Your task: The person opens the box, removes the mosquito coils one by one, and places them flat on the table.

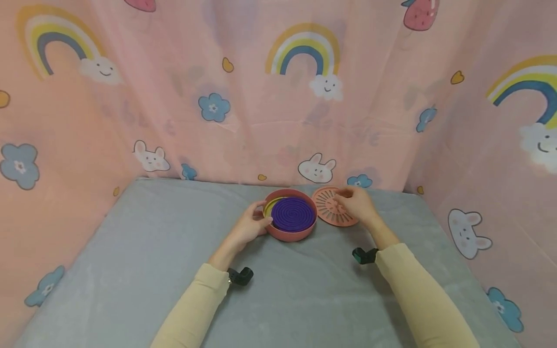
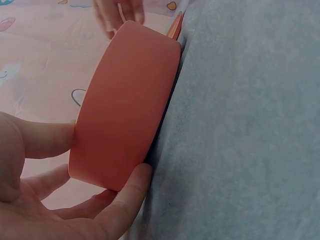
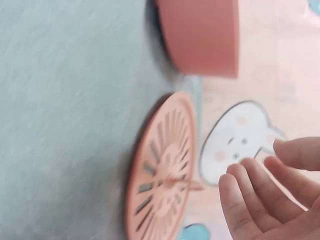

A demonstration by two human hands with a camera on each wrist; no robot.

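My left hand (image 1: 250, 224) grips the left side of a round salmon-pink tin (image 1: 290, 236), thumb and fingers spread around its wall. Inside the tin lies a purple mosquito coil (image 1: 294, 214), with a yellow edge (image 1: 271, 207) showing at the left beneath it. In the left wrist view, the smooth outer wall of the tin (image 2: 125, 105) fills the middle. Just right of it lies a slotted round lid (image 1: 335, 208), with a thin spike (image 3: 190, 185) standing up from its centre. Over the lid hovers my right hand (image 1: 354, 203), its fingers loosely bent and apart from the spike.
Grey cloth (image 1: 278, 295) covers the table. Close behind the tin and lid hangs a pink printed curtain (image 1: 243, 145), which also runs along both sides. Each wrist carries a small black camera (image 1: 241, 276).
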